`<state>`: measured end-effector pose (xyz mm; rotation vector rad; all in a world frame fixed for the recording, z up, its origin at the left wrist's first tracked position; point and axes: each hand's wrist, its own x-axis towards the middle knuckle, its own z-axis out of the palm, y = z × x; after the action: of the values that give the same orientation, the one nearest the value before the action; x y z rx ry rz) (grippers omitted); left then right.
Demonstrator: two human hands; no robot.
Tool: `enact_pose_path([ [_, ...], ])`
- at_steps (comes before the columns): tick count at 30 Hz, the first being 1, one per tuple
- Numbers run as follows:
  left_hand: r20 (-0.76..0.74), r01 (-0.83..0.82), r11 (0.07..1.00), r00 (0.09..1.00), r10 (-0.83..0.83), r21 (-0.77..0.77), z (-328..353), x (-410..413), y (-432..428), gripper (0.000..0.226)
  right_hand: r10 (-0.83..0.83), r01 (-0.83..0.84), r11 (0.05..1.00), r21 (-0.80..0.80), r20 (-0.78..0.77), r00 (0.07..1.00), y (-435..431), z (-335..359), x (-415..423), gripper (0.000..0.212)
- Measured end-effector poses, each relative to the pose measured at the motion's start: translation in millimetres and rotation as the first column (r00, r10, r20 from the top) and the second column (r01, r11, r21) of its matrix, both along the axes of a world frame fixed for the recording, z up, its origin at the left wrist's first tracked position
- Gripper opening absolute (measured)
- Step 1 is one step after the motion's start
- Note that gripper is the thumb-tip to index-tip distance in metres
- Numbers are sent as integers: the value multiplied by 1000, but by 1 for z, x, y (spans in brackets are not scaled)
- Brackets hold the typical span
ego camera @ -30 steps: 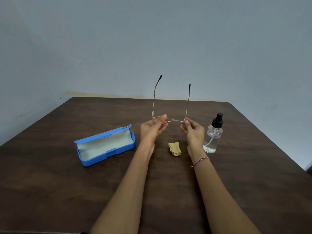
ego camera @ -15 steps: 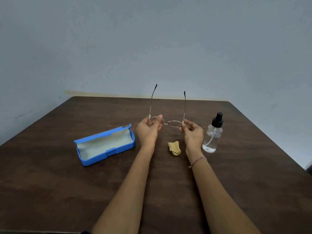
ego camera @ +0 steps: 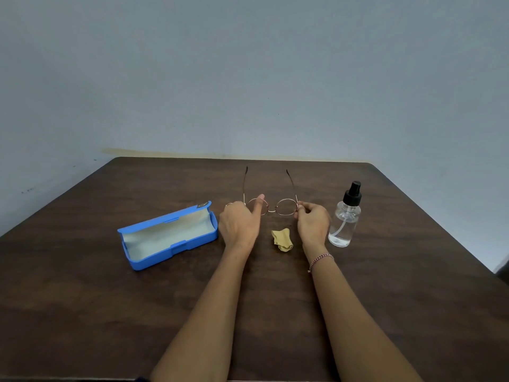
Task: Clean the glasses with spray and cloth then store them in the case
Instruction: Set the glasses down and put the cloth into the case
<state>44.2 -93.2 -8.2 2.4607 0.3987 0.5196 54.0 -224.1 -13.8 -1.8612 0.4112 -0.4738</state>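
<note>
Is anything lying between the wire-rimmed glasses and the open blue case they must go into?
Nothing visible does. The left hand and right hand hold the round gold wire-rimmed glasses; the open blue plastic case lies just left of that hand, its visible lining bare. The crumpled tan cloth sits nearer the person, off that path.

Four items, two hands, one table.
Counted: one pair of glasses with two round lenses, one blue case, one tan cloth, one spray bottle, a left hand and a right hand, one bracelet, possibly one ring, too small to confirm.
</note>
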Motion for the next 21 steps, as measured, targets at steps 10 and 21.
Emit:
enact_pose_path([
  [10, -48, 7, 992, 999, -1, 123, 2, -4, -1, 50, 26, -45, 968, -248, -80, 996, 1, 3, -3, 30],
  [21, -79, 29, 993, 997, -20, 115, 2, -5, -3, 41, 32, -70, 947, -313, -124, 992, 4, 7, -6, 31],
])
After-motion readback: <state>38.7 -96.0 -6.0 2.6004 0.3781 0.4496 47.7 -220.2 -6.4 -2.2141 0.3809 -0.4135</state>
